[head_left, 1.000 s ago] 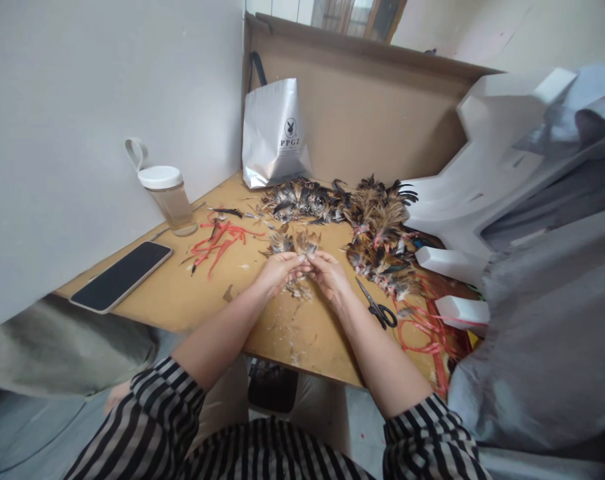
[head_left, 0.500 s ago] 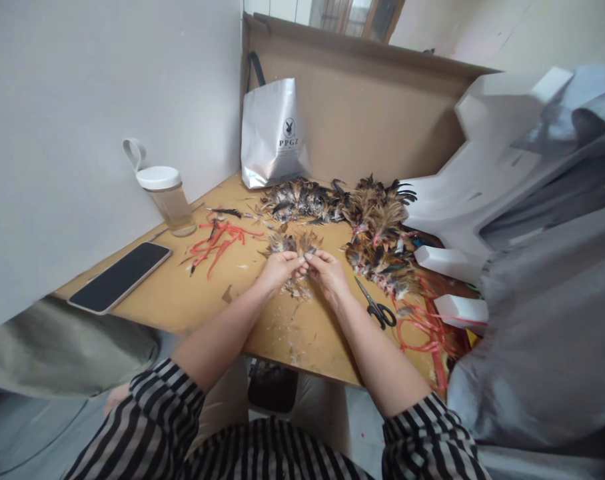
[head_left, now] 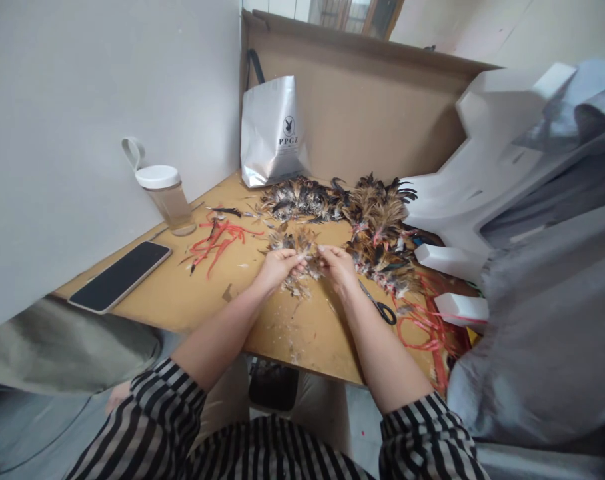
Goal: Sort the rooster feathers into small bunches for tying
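Observation:
My left hand [head_left: 281, 267] is closed in a pinch on feathers over the middle of the table. Brown feathers [head_left: 298, 241] fan out just behind its fingertips, and pale fluffy feather bits [head_left: 297, 288] lie in front. A short gap separates my right hand [head_left: 337, 265], its thumb and forefinger pinched together; what sits between them is too small to make out. Black-handled scissors [head_left: 385, 313] lie partly hidden behind my right forearm. Feather bundles [head_left: 382, 263] bound with pinkish-red strips are heaped beyond my right hand.
Dark feathers [head_left: 302, 200] lie along the back by a silver bag [head_left: 272, 133]. Red strips [head_left: 220, 243], a lidded cup [head_left: 167, 200] and a phone [head_left: 121, 275] are at left. Red ribbon [head_left: 427, 333] and white foam pieces [head_left: 460, 308] crowd the right. A person's hand [head_left: 117, 396] shows lower left.
My right hand has moved right, away from my left hand, and its forearm now covers part of the scissors. My left hand stays nearly in place.

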`<state>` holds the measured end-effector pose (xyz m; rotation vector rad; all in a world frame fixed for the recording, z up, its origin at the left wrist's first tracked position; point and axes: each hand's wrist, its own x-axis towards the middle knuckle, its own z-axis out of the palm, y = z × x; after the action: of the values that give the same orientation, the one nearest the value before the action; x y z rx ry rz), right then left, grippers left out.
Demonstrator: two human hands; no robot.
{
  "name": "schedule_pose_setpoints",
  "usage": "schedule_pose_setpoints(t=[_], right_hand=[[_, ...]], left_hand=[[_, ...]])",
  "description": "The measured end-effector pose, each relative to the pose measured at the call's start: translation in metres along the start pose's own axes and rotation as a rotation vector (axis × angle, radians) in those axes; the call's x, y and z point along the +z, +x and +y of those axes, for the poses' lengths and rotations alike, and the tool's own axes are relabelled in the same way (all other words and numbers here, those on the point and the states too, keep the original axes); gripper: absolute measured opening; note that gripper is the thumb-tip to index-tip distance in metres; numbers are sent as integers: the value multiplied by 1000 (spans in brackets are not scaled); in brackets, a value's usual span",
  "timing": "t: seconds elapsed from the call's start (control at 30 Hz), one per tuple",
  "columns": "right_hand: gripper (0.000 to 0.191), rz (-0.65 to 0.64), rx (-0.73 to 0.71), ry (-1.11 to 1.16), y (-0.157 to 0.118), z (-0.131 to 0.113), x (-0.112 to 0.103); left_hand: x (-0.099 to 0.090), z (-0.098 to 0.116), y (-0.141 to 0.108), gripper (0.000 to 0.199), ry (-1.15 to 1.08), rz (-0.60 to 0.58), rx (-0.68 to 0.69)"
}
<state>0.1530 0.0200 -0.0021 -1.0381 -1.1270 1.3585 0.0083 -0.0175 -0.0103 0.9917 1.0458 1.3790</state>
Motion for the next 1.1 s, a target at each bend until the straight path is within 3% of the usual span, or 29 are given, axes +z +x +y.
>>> schedule_pose_setpoints(t=[0.1, 0.27, 0.4, 0.53, 0.67, 0.9, 1.1], right_hand=[[25, 119, -132, -284, 11, 1, -20], [23, 12, -178, -796, 24, 14, -46], [18, -47, -239, -1062, 24, 18, -48], [21, -60, -365, -1187, 17, 14, -40], [20, -111, -371, -1300, 14, 13, -34], [19, -98, -466, -1233, 14, 7, -36], [19, -223, -470, -1304, 12, 9, -35]], left_hand=[[-2, 0, 3, 22, -70, 58, -22], [-2, 1, 4, 23, -108, 66, -42], [-2, 1, 3, 24, -115, 70, -36], [-3, 0, 4, 24, -102, 54, -41], [-3, -1, 3, 22, -109, 44, -37], [-4, 0, 4, 23, -114, 23, -42], [-2, 2, 2, 23, -156, 30, -48]])
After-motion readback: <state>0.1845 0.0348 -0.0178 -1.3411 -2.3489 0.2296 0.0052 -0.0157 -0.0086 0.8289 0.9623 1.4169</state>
